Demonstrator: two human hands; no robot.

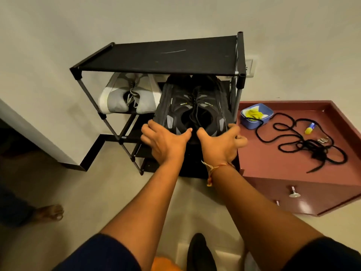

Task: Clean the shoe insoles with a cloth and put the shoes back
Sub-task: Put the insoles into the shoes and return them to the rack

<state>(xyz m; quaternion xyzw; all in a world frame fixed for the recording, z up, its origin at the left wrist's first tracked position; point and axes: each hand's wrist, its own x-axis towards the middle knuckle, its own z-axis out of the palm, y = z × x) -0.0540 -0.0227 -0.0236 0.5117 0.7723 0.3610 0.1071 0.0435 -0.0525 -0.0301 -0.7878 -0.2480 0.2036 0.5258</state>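
- Black shoes (195,102) are seen as a pair on the middle shelf of the rack (156,55), at its right end. The toes are tucked under the top shelf and the heels are at the front edge.
- Grey shoes (121,96) are noted on the same shelf at its left end, just beside the black pair.
- Left hand (164,141): released, with the fingers spread and fairly straight. They are laid against the outer side of the left black shoe, and the thumb is set on its heel.
- Right hand (218,143): the thumb is set on the right shoe's heel and the forefinger along its outer side. The other fingers are curled clear of the shoe (grasp or mere push cannot be told).
- A thread wristband (216,168) is worn on the right wrist.
- A maroon cabinet (273,163) stands just beside the rack's right side.
- A blue tub (252,124) is placed at the back left corner of the cabinet top, with the yellow cloth (253,113) lying in it.
- Black laces (312,147) are strewn loose from the tub towards the right edge, one end draped over the tub's rim.
- A small yellow-and-blue tube (310,128) lies among the laces.
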